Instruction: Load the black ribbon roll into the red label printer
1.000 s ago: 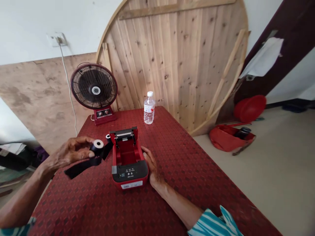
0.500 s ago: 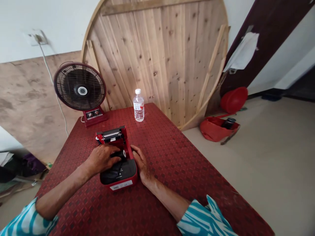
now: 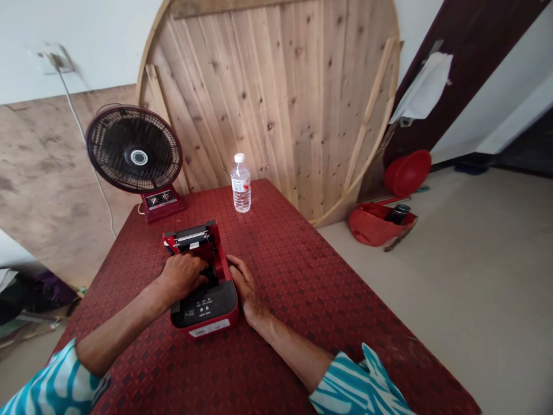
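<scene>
A red and black printer (image 3: 205, 311) stands on the table with its lid (image 3: 190, 235) raised at the back. My left hand (image 3: 184, 278) reaches down into its open compartment, fingers curled round a black roll (image 3: 210, 273) that is mostly hidden beneath them. Against the printer's right side lies my right hand (image 3: 246, 291), holding that wall with the fingers along it. Printed marks show on the black front panel, and a white label (image 3: 210, 328) is on the front face.
Behind the printer a clear water bottle (image 3: 241, 183) stands upright, and a fan (image 3: 137, 151) is at the table's back left corner. A large round wooden board (image 3: 276, 104) leans on the wall. On the floor to the right lie a red bag (image 3: 367, 226) and a red basin (image 3: 408, 173).
My left hand has gone lower into the compartment with the black roll, whose white core end is now out of sight. My right hand stays at the printer's side.
</scene>
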`<action>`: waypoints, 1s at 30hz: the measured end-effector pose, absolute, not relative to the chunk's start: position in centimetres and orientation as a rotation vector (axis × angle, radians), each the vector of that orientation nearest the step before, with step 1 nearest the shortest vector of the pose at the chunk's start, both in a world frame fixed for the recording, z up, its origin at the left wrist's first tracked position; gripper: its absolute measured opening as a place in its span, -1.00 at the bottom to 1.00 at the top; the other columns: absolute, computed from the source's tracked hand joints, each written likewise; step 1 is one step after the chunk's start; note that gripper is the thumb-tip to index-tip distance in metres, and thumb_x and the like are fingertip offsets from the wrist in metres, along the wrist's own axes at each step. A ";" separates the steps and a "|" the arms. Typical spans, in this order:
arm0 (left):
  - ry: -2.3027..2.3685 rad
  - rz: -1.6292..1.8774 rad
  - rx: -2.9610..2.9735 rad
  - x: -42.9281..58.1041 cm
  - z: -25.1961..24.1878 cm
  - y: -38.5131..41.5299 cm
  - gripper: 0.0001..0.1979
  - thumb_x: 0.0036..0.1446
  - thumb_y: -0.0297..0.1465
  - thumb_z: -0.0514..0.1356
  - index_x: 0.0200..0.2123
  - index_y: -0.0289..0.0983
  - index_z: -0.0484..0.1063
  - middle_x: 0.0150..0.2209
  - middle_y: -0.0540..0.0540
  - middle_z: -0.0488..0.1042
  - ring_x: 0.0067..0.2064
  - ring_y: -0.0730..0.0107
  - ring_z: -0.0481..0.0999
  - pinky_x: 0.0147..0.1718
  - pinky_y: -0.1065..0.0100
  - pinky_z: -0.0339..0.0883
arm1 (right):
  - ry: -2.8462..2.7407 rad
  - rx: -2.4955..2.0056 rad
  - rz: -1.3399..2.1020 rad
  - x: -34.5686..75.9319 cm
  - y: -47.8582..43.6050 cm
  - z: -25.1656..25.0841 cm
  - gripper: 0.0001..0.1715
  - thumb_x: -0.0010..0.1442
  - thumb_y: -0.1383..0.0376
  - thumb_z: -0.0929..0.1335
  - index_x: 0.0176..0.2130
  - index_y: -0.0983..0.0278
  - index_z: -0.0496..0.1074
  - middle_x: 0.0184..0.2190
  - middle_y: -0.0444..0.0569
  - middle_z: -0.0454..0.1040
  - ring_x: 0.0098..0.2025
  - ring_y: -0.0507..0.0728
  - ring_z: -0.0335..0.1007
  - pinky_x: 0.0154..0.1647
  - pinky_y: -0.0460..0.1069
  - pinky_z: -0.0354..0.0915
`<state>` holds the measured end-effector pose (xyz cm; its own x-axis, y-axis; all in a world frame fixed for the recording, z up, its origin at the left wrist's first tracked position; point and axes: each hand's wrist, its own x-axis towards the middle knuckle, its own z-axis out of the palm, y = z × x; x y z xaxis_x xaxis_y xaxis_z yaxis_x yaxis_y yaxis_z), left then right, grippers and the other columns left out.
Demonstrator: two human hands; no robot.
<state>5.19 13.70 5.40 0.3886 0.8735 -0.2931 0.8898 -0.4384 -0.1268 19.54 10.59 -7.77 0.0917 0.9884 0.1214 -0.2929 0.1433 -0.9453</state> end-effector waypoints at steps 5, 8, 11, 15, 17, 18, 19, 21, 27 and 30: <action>1.542 -0.507 2.569 5.5 5.1 14.8 -0.80 0.15 -0.34 0.22 -0.17 -0.13 0.60 -0.17 -0.18 0.63 -0.08 0.00 0.59 -0.16 0.17 0.42 | -1.027 -0.931 1.205 19.8 10.5 -7.6 -0.56 0.25 0.00 0.28 0.03 0.10 0.44 0.06 -0.08 0.47 0.14 0.20 0.33 0.19 0.11 0.20; 1.411 -0.383 2.574 4.3 6.0 14.4 -0.73 0.22 -0.33 0.16 -0.05 -0.14 0.56 -0.09 -0.15 0.62 -0.03 0.07 0.58 -0.08 0.20 0.40 | -1.046 -0.939 1.213 19.9 10.4 -7.5 -0.55 0.25 0.00 0.27 0.04 0.11 0.42 0.07 -0.07 0.46 0.14 0.20 0.32 0.20 0.12 0.19; 1.303 -0.025 2.506 1.9 7.2 12.7 -0.64 0.28 -0.27 0.09 0.10 -0.15 0.47 0.03 -0.12 0.57 0.03 0.15 0.55 0.00 0.24 0.38 | -1.041 -0.927 1.209 19.8 10.6 -7.8 -0.55 0.24 -0.01 0.28 0.03 0.10 0.43 0.04 -0.08 0.48 0.14 0.20 0.32 0.18 0.12 0.22; 1.230 0.194 2.499 -0.8 7.6 10.3 -0.60 0.18 -0.19 0.21 0.08 -0.09 0.48 0.02 -0.06 0.57 0.02 0.16 0.56 0.01 0.23 0.41 | -1.008 -0.917 1.190 19.6 10.8 -8.4 -0.55 0.22 -0.02 0.30 0.02 0.08 0.45 0.00 -0.09 0.51 0.13 0.21 0.33 0.13 0.12 0.27; 1.192 0.219 2.570 -1.2 7.1 9.7 -0.62 0.17 -0.24 0.23 0.06 -0.10 0.49 0.02 -0.08 0.57 0.05 0.15 0.54 0.03 0.21 0.40 | -0.998 -0.921 1.185 19.6 10.9 -8.6 -0.55 0.22 -0.02 0.30 0.02 0.08 0.45 0.00 -0.09 0.51 0.12 0.21 0.34 0.12 0.12 0.28; 1.177 0.232 2.600 -1.2 6.7 9.7 -0.65 0.19 -0.26 0.21 0.04 -0.12 0.50 0.01 -0.09 0.58 0.04 0.17 0.55 0.02 0.22 0.41 | -0.995 -0.923 1.184 19.6 10.9 -8.6 -0.55 0.21 -0.02 0.30 0.02 0.09 0.45 -0.01 -0.09 0.51 0.12 0.21 0.35 0.12 0.12 0.28; 1.163 0.248 2.627 -1.1 6.2 9.7 -0.69 0.22 -0.28 0.17 0.01 -0.13 0.52 -0.02 -0.09 0.60 0.00 0.20 0.56 -0.02 0.24 0.42 | -0.994 -0.925 1.184 19.6 10.9 -8.6 -0.55 0.21 -0.01 0.30 0.02 0.09 0.46 -0.01 -0.08 0.51 0.12 0.21 0.35 0.12 0.12 0.27; 1.136 0.291 2.684 -0.7 5.6 9.8 -0.74 0.28 -0.32 0.11 -0.08 -0.16 0.56 -0.13 -0.07 0.63 -0.11 0.26 0.60 -0.11 0.29 0.44 | -0.996 -0.926 1.185 19.6 10.9 -8.6 -0.56 0.21 0.00 0.31 0.01 0.10 0.46 -0.01 -0.08 0.51 0.12 0.21 0.34 0.13 0.13 0.26; 1.156 0.548 2.861 1.1 5.5 9.9 -0.82 0.27 -0.41 0.11 -0.29 -0.22 0.53 -0.35 -0.03 0.60 -0.31 0.34 0.59 -0.30 0.37 0.38 | -1.003 -0.923 1.180 19.6 10.9 -8.3 -0.58 0.21 0.03 0.31 0.01 0.10 0.46 0.00 -0.08 0.50 0.14 0.21 0.33 0.17 0.14 0.22; 1.149 0.636 2.962 1.7 5.8 9.5 -0.84 0.28 -0.41 0.11 -0.30 -0.24 0.50 -0.36 -0.03 0.58 -0.31 0.34 0.56 -0.29 0.34 0.35 | -1.015 -0.944 1.194 19.7 10.7 -8.0 -0.58 0.22 0.04 0.30 0.01 0.11 0.46 0.05 -0.07 0.47 0.15 0.21 0.32 0.20 0.14 0.19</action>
<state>1.71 9.53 5.78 0.6723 0.6273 0.3930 0.6659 -0.7445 0.0492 19.69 10.75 -7.99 0.0785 0.9904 0.1135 -0.2709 0.1308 -0.9537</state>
